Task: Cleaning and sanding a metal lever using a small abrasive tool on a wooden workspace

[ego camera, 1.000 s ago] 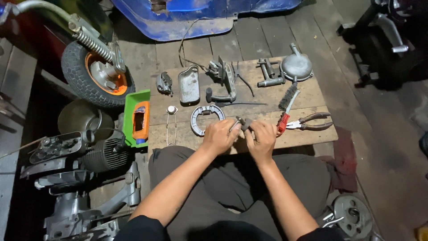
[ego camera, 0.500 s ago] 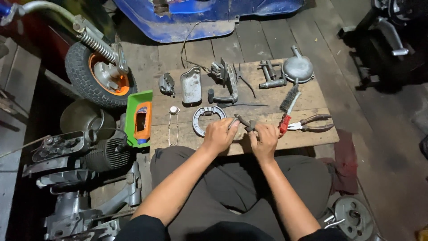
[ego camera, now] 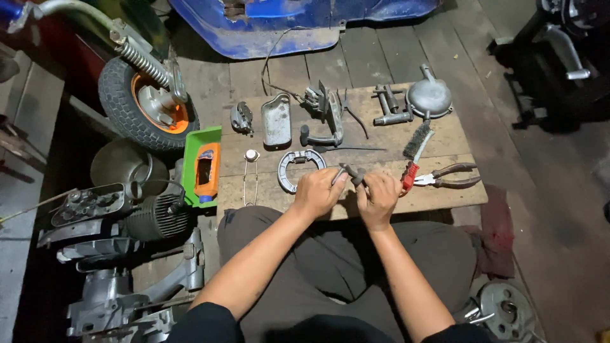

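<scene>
At the left edge of the wooden bench (ego camera: pixel 438 197) lies a green card package (ego camera: pixel 202 166) holding an orange bottle. At centre frame, the left hand (ego camera: pixel 318 192) and right hand (ego camera: pixel 379 198) have their fingers clamped together on a small grey metal part (ego camera: pixel 351 173). Right of them lie red-handled pliers (ego camera: pixel 438 180).

Small part (ego camera: pixel 351 173) in both hands: dull grey metal. Table (ego camera: pixel 445 197): bare tan wood planks. Brake shoe (ego camera: pixel 298 168): silver-grey. Wire brush (ego camera: pixel 414 152): red handle, dark bristles. Pliers (ego camera: pixel 448 178): dark brown grips. Tray (ego camera: pixel 202 166): green, orange box inside. Wheel (ego camera: pixel 147 105): black treaded tyre, orange rim. Body panel (ego camera: pixel 298 22): blue.
</scene>
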